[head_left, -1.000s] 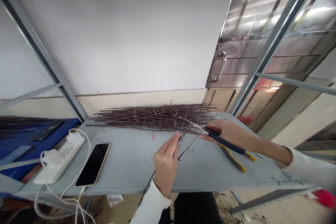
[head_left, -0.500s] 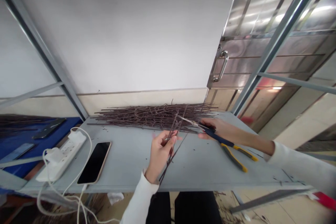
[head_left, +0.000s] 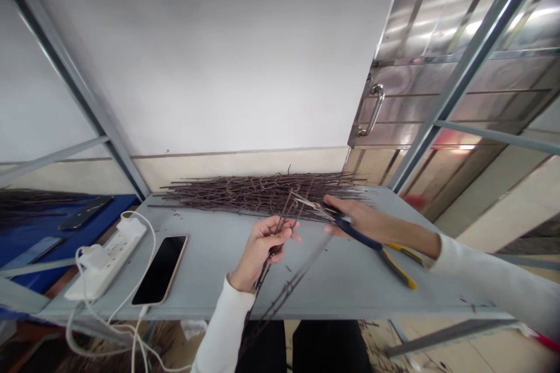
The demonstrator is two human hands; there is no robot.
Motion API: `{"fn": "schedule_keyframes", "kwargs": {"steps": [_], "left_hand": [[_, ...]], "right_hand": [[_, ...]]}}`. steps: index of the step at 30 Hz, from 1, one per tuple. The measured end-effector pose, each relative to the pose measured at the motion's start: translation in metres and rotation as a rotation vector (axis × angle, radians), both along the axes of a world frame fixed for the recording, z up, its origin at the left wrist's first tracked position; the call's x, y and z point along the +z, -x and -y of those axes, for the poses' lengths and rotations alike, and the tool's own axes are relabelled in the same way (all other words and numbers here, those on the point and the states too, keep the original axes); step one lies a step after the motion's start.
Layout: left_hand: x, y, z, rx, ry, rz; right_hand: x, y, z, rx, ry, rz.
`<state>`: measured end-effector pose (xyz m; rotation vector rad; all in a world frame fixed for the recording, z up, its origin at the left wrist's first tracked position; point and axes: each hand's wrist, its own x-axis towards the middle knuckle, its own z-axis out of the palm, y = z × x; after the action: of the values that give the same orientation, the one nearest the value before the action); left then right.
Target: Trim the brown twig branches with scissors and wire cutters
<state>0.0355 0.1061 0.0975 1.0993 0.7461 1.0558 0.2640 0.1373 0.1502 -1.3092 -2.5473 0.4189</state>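
My left hand pinches a few thin dark twigs, whose tips stand up above its fingers while the lower ends hang past the table edge. My right hand is wrapped round long-nosed pliers with dark blue and yellow handles. The pliers' metal jaws point left, at the tips of the held twigs; whether they grip one is too fine to tell. A blurred twig slants down to the right of my left wrist. Behind both hands lies a long pile of similar twigs.
On the grey table at left lie a phone on a charging cable and a white power strip. A blue surface further left bears two more phones and twigs. Metal posts frame both sides.
My left hand has shifted slightly left and down. The pliers in my right hand have moved a little left. One twig now slants lower, blurred, apart from the held ones.
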Motion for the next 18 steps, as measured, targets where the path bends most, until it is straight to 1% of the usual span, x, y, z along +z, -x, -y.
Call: {"fn": "schedule_keyframes", "kwargs": {"steps": [3,6,9,11,14,16,18], "left_hand": [[0.002,0.001,0.001,0.017,-0.004,-0.007],[0.003,0.001,0.002,0.045,-0.012,-0.013],[0.003,0.001,0.003,0.070,-0.030,-0.036],[0.002,0.001,0.002,0.090,-0.041,-0.054],[-0.002,0.000,0.001,0.123,-0.085,-0.100],[-0.006,-0.003,0.000,0.180,-0.154,-0.181],[-0.011,-0.007,0.001,0.301,-0.281,-0.332]], "right_hand": [[0.002,0.002,-0.001,-0.019,-0.015,0.041],[0.007,0.000,-0.003,-0.075,-0.026,0.092],[0.011,-0.005,-0.003,-0.118,-0.071,0.152],[0.010,-0.009,-0.002,-0.127,-0.087,0.175],[0.005,-0.013,0.000,-0.126,-0.065,0.156],[0.000,-0.014,0.001,-0.156,-0.047,0.140],[-0.005,-0.015,0.001,-0.195,-0.017,0.141]]}}
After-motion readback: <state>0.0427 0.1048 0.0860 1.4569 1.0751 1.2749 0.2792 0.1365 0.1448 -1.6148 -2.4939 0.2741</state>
